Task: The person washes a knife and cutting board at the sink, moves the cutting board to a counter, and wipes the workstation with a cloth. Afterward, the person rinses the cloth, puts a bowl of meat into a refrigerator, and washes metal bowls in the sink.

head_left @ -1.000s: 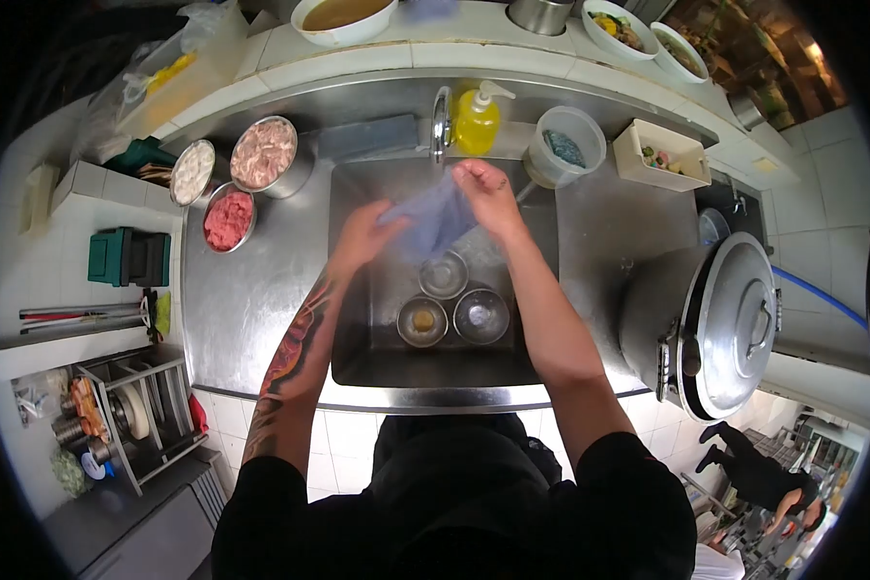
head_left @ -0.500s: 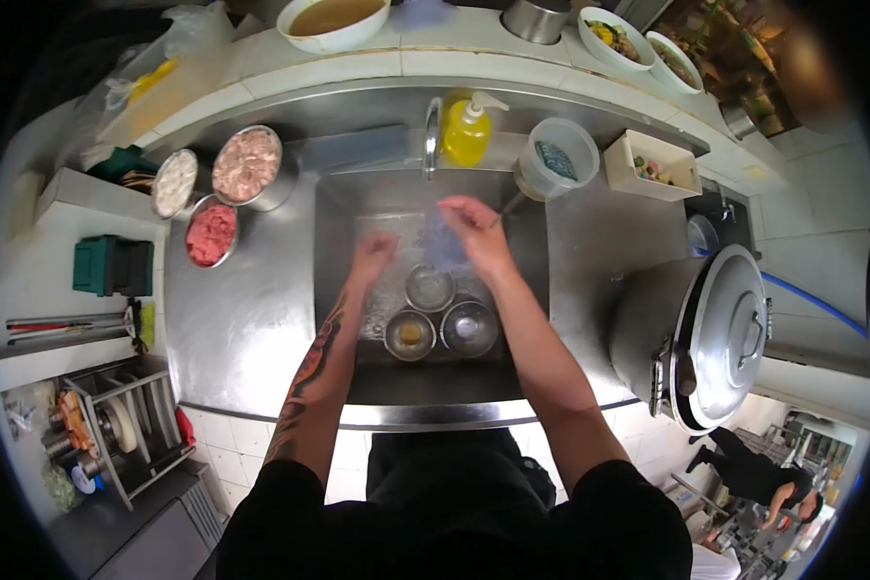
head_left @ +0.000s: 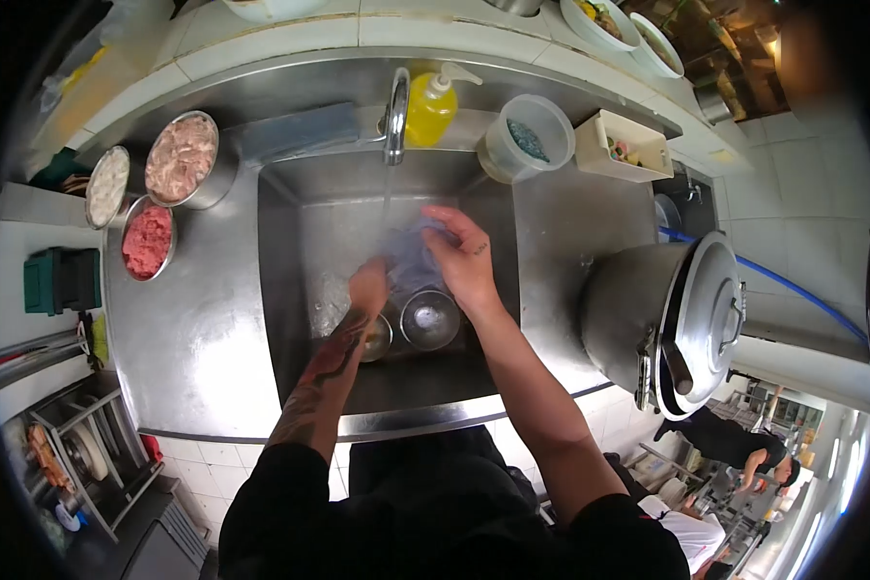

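Note:
Over the sink (head_left: 300, 290), my right hand (head_left: 462, 253) is closed on a thin bluish, see-through sheet (head_left: 411, 256), cloth or plastic; motion blurs it and I cannot tell which. My left hand (head_left: 368, 287) is closed at the sheet's lower left edge. A stream from the tap (head_left: 397, 121) falls just behind the sheet. Below my hands, a round metal bowl (head_left: 430, 321) rests on the sink bottom. Another bowl (head_left: 378, 340) is partly covered by my left wrist.
Yellow soap bottle (head_left: 429, 111), clear tub with blue-green contents (head_left: 529, 142) and white box (head_left: 624, 147) stand behind the sink. Meat containers (head_left: 181, 159) are at left, a large lidded pot (head_left: 638, 309) at right. Another person (head_left: 730, 440) works far right.
The view has shifted, so the sink sits further left. My hands have come closer together, and my left hand has joined the bluish sheet. A water stream now shows under the tap.

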Demonstrator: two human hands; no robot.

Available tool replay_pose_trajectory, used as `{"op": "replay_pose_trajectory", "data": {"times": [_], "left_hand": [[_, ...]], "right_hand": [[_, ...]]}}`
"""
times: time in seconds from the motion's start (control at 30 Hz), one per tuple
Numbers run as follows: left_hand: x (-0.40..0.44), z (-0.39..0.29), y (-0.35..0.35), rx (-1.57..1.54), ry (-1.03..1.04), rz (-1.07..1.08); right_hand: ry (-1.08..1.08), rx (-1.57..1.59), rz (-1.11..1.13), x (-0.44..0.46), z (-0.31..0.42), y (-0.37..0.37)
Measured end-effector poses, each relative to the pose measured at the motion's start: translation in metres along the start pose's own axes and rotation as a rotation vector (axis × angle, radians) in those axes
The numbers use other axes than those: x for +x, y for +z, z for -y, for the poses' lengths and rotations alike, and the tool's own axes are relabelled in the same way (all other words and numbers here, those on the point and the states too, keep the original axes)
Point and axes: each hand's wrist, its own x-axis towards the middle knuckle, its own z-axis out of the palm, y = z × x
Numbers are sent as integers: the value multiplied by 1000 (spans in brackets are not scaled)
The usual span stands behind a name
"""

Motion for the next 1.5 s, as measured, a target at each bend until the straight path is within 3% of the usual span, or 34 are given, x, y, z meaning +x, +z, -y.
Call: {"op": "replay_pose_trajectory", "data": {"times": [0.13,0.27,0.33,0.4,0.47,0.53,0.57,0.63,0.77,0.83,0.87,0.93,0.97,1.0,1.03,1.07,1.1,1.13,1.2,1.27,1.33,1.37,1.47,1.5], "left_hand": [[-36,-4,-71,95,105,110],[-66,28,-87,114,52,271],[-64,57,-80,-109,49,440],[-45,90,-29,-727,-88,89],[-1,-4,-134,-968,-227,49],[30,-69,-205,-970,10,-63],[44,-66,-211,-966,7,-70],[69,-61,-222,-766,204,132],[85,-37,-246,-536,8,288],[78,-27,-253,-1015,-81,-82],[74,-25,-257,-1008,-77,-83],[65,-29,-270,-1155,-55,-113],[64,-24,-262,-1208,-58,-107],[65,-25,-259,-1201,-52,-111],[66,-30,-254,-1480,-160,-67],[69,-36,-248,-1759,-277,-15],[71,-56,-262,-1908,-326,232],[78,-67,-255,-1904,-325,235],[95,-84,-235,-1850,-413,116],[108,-69,-195,-1488,-207,-119],[99,-89,-201,-1503,-293,-134],[95,-101,-208,-1517,-370,-140],[90,-98,-216,-1436,-422,-114],[89,-92,-220,-1342,-397,-84]], "right_hand": [[-51,-26,-11,6,-4,5],[-125,-179,-5,22,-15,26],[-149,-331,49,34,-23,36],[-122,-337,176,48,-28,35],[-86,-346,307,56,-20,35],[-47,-572,363,58,4,39],[-51,-569,370,60,5,41],[-279,-469,292,65,9,41],[-321,-119,242,66,19,21],[-231,-493,327,60,33,-7],[-237,-487,325,66,26,-22],[-43,-538,527,82,10,-40],[-53,-534,525,86,7,-39],[-45,-331,439,87,8,-32],[-35,-129,352,86,10,-23],[-38,-126,350,84,9,-6],[-77,95,230,80,11,21],[-114,315,109,75,13,45],[-166,258,18,56,39,84],[-206,198,-66,55,35,107],[-516,-136,-184,70,9,117],[-462,-230,-227,71,3,109],[-324,-352,-75,85,5,74],[-408,-353,-63,86,8,68]]}}
